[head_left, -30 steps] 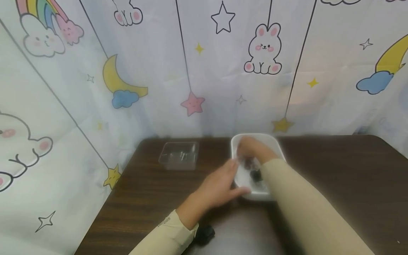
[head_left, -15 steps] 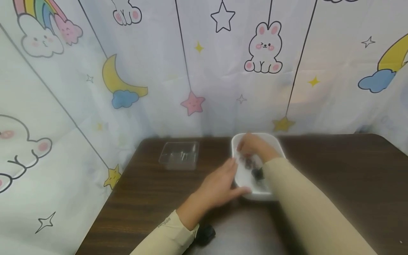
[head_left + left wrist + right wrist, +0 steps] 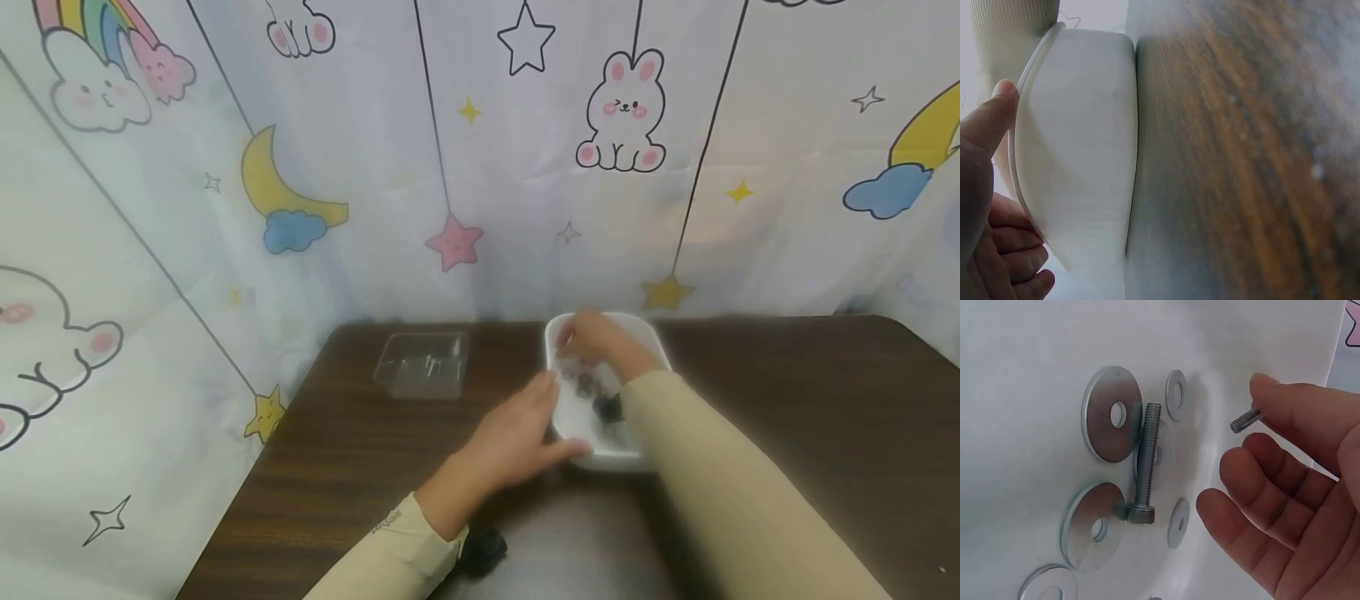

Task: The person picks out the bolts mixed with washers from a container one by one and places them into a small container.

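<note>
Inside a white plastic tub (image 3: 562,425), my right hand (image 3: 600,342) pinches a small threaded bolt (image 3: 1246,420) at the thumb; its head is hidden by the fingers. Below that hand, a longer socket-head bolt (image 3: 1146,469) lies among flat metal washers, with a wide washer (image 3: 1099,422) beside it and another (image 3: 1082,537) near its head. A thin washer (image 3: 1175,394) lies higher up. My left hand (image 3: 513,437) holds the tub at its near left corner, thumb (image 3: 1005,90) at the rim and the other fingers loosely curled against the edge.
A clear plastic box (image 3: 386,379) with a few small metal pieces stands on the dark wooden table (image 3: 337,467), left of the tub. Something black (image 3: 609,408) shows in the tub near the right sleeve. A patterned white curtain (image 3: 375,275) hangs behind the table.
My right hand has lifted slightly inside the tub, and more of the washers shows below it. The left hand stays at the tub's corner.
</note>
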Motion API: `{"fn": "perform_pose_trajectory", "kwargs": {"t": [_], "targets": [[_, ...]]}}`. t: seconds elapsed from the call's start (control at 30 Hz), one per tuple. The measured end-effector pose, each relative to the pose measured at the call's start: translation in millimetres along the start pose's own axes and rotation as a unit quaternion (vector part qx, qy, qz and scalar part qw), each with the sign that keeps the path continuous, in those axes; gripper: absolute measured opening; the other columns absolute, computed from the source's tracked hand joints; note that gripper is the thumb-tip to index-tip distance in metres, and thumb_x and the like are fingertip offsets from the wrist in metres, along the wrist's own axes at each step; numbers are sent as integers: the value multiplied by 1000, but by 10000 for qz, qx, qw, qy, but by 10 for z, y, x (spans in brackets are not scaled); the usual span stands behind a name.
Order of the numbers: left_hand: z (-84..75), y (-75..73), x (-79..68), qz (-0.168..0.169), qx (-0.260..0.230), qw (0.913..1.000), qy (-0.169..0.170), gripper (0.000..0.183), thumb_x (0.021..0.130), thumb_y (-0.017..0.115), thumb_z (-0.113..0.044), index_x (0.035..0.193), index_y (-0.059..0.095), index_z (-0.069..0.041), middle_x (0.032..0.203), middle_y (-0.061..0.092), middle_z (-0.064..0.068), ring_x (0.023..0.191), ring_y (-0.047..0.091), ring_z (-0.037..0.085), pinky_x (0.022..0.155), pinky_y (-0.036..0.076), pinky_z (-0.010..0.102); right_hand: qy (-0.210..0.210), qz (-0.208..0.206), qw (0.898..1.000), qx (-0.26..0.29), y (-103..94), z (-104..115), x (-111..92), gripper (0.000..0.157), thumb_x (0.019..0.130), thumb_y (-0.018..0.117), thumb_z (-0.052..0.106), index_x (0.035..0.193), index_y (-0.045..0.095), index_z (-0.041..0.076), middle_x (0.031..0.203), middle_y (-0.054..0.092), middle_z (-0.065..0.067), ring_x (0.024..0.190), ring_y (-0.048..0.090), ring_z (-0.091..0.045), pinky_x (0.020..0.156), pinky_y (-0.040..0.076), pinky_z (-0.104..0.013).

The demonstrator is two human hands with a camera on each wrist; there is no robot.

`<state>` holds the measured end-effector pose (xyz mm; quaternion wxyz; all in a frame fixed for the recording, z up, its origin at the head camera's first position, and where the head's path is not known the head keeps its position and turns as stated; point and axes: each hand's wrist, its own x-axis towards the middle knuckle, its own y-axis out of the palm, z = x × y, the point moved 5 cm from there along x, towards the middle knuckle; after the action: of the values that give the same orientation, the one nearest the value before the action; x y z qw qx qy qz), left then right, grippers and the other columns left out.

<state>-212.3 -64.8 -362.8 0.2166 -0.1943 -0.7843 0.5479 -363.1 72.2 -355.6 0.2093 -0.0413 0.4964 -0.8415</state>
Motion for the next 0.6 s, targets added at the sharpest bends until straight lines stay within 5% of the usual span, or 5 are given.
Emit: {"fn": "perform_pose_trajectory", "kwargs": {"t": [0.33,0.6], "targets": [[22,4,2,5,1,10000,-20,100,87,48,-74,155,27,-4,163,20,12,150,23,24,119,28,42,99,-108,9997,183,-51,-20,10,14,80,74,13,92,74,5,80,71,-7,70,65,-20,64,57,-30],[24,12,11,18,-31,10000,-3,100,86,50,-74,155,27,-5,164,20,12,150,24,24,119,29,40,328,-89,9952,913,-52,-45,8,28,80,72,6,107,70,-2,83,73,-13,69,69,-21,64,60,-32]]}}
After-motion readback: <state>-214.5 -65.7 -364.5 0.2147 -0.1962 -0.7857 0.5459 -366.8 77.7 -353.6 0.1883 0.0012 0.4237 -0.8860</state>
